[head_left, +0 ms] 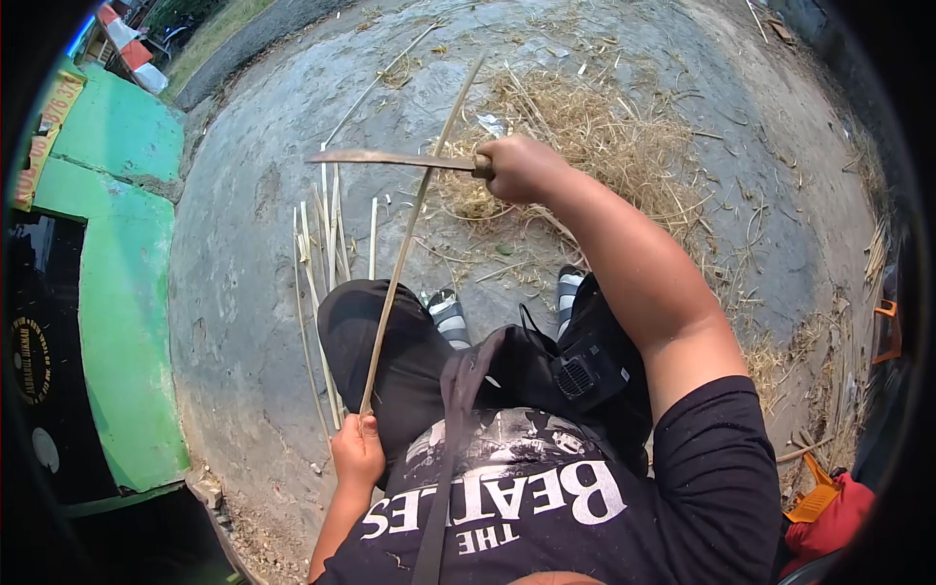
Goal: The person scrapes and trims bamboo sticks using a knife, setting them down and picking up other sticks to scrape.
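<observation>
My right hand [522,168] grips the handle of a long knife [390,158] whose blade points left and lies across a long thin bamboo strip [409,229]. My left hand [358,450], down by my left thigh, holds the near end of that strip. The strip slants up and away over my black trousers towards the straw beyond. I am seated, with my striped sandals [449,317] on the concrete ground.
Several cut bamboo slivers [327,244] lie on the concrete to my left. A heap of dry shavings [585,127] spreads ahead. A green wall [127,292] runs along the left. Red cloth and orange plastic [829,507] sit at the lower right.
</observation>
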A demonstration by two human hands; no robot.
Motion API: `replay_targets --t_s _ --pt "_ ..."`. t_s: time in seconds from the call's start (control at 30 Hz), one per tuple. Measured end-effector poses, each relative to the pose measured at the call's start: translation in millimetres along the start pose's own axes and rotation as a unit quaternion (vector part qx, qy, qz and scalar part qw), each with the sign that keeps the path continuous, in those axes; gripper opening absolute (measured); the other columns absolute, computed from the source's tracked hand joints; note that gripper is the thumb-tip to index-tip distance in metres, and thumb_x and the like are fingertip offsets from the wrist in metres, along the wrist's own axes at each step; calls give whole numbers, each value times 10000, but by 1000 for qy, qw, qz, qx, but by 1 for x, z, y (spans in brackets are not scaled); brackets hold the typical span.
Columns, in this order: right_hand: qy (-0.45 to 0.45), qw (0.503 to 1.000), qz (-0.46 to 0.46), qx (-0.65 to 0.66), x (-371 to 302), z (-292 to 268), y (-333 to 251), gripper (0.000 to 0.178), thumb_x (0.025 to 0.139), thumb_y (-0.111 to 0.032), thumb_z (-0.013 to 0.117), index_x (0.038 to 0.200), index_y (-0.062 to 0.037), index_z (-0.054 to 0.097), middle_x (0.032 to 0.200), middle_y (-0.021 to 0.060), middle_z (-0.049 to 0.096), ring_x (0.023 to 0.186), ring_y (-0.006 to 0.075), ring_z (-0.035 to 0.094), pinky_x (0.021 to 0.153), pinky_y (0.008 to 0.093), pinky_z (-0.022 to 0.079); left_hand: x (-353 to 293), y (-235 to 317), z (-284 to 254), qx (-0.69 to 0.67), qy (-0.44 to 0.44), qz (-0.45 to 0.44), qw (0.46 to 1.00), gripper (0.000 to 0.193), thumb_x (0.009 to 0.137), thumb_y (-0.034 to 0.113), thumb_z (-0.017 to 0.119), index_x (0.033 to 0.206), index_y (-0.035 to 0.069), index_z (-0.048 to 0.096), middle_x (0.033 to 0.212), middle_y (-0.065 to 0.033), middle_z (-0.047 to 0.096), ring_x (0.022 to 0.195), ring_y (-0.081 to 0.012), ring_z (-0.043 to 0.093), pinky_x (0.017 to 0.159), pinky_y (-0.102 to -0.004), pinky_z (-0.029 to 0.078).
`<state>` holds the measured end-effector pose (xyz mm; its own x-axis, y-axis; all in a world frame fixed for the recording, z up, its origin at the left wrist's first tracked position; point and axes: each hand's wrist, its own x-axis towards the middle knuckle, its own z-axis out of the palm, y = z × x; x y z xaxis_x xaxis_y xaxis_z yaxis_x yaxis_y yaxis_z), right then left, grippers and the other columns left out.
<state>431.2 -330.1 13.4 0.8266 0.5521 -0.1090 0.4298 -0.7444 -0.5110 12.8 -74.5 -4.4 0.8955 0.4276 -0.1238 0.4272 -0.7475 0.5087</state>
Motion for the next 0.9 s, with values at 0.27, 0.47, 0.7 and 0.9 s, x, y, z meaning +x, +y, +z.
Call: replay_targets --t_s 0.27,0.47,0.7,0.9 --pt "42 978 -183 -85 -15 23 -19 94 870 -192 665 899 -103 672 792 166 693 793 381 694 697 496 549 -3 -7 5 32 23 10 999 567 1042 529 500 832 9 578 651 -219 591 638 -455 625 566 -489 455" --pt "106 981 119 115 17 1 69 210 915 -212 616 1068 -107 715 984 167 736 948 359 704 820 464 557 7 5 4 7 5 9 1000 588 1042 545 486 821 6 569 668 -233 591 655 -472 618 568 -501 452" --pt "-33 964 -233 -122 -25 15 -41 140 852 -192 656 958 -137 728 895 135 730 859 360 714 761 478 578 -1 -3 1 27 3 12 1000 603 1043 553 478 804 4 545 649 -227 570 633 -466 604 556 -492 436" --pt "-13 1000 -5 26 8 0 19 191 835 -138 650 1004 -114 736 966 160 736 949 363 704 816 468 559 12 2 -3 4 -23 1 1000 611 1044 552 479 792 0 550 631 -222 560 611 -451 603 548 -482 434"
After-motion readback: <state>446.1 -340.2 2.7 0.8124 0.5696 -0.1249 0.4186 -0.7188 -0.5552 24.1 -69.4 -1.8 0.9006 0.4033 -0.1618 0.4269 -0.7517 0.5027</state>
